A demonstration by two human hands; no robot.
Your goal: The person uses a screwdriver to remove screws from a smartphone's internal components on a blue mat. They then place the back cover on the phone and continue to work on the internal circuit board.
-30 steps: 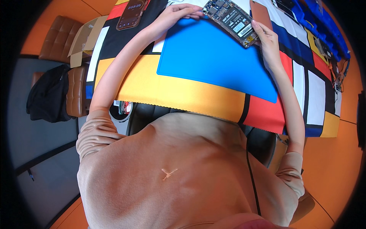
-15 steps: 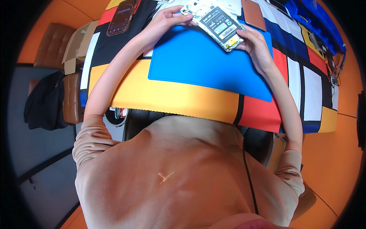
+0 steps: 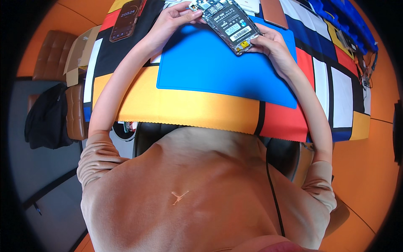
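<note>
An opened phone, with its battery and circuit boards showing, is held in both hands over the blue mat. The fingers of my left hand grip its upper left corner by the boards. At the lower right end, beside a yellow part, my right hand holds it with the thumb on its edge. A smartphone with a lit screen lies left of the mat. Behind the opened phone are a flat brown item and a white item.
The table has a colour-block cloth. At the back right are blue plastic trays and loose cables. A cardboard box, brown padded chairs and dark clothing are at the left. My body fills the lower middle.
The opened phone has moved left in my hands and changed tilt, briefly catching glare half a second ago. Both hands moved with it, still gripping. The whole view has shifted slightly.
</note>
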